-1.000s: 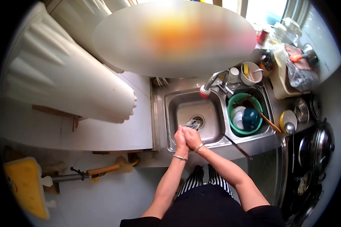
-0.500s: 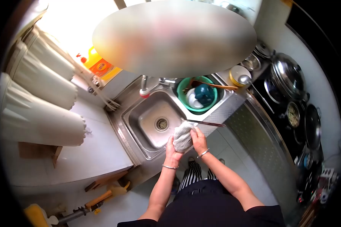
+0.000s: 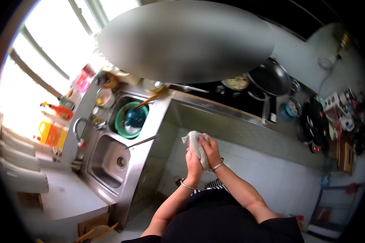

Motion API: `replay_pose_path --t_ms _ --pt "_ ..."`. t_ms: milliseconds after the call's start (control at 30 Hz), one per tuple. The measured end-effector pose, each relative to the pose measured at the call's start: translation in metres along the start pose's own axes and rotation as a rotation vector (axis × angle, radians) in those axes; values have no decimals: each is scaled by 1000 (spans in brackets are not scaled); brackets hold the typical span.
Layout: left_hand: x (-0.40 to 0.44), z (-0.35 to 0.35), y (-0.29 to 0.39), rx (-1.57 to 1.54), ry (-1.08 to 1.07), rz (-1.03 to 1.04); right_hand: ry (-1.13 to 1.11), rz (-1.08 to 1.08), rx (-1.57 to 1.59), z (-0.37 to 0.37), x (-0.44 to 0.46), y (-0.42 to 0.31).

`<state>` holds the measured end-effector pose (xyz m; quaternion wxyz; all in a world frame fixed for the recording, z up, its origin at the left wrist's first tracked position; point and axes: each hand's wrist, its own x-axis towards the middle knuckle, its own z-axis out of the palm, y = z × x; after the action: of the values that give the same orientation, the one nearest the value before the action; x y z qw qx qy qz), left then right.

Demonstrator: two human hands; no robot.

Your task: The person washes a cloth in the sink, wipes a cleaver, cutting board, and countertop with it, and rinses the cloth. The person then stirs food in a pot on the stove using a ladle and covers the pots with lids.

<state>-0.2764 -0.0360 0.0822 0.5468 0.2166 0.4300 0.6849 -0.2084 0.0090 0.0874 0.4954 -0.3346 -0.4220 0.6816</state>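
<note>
A light grey, folded cloth (image 3: 195, 141) is bunched between my two hands, in front of my body. My left hand (image 3: 194, 167) grips it from the lower left. From the right, my right hand (image 3: 210, 150) is closed over it, fingers pressed on the fabric. Whether anything is wrapped inside the cloth is hidden. To the left, apart from my hands, a pair of dark chopsticks (image 3: 142, 141) lies across the sink's steel edge. Behind them is a green basin (image 3: 118, 123) holding a dark teal item and a wooden-handled utensil.
A steel sink (image 3: 96, 166) with a curved faucet (image 3: 76, 123) lies to the left. Across the back runs a dark stove carrying a wok (image 3: 271, 79) and a pan of pale food (image 3: 236, 83). A white counter (image 3: 69, 198) is at the lower left. Blur covers the top middle.
My view has turned right, so the sink now lies further left and the stove is ahead. Both hands have moved from the sink's edge to over the floor, still holding the cloth.
</note>
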Motion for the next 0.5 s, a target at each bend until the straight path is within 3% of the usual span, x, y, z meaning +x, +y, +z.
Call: replay_pose_path --t_ms 67,200,367,500 --pt "-15 47 -24 82 -178 17 147 -22 182 -46 -19 -41" --pt "-47 139 -50 24 -419 -112 499 -218 119 -128 -58 -99" --pt "-58 209 -88 -166 -359 -422 697 -291 144 -203 -89 -147" --pt "-54 248 -122 -47 -426 -415 824 -344 435 -248 -103 -156"
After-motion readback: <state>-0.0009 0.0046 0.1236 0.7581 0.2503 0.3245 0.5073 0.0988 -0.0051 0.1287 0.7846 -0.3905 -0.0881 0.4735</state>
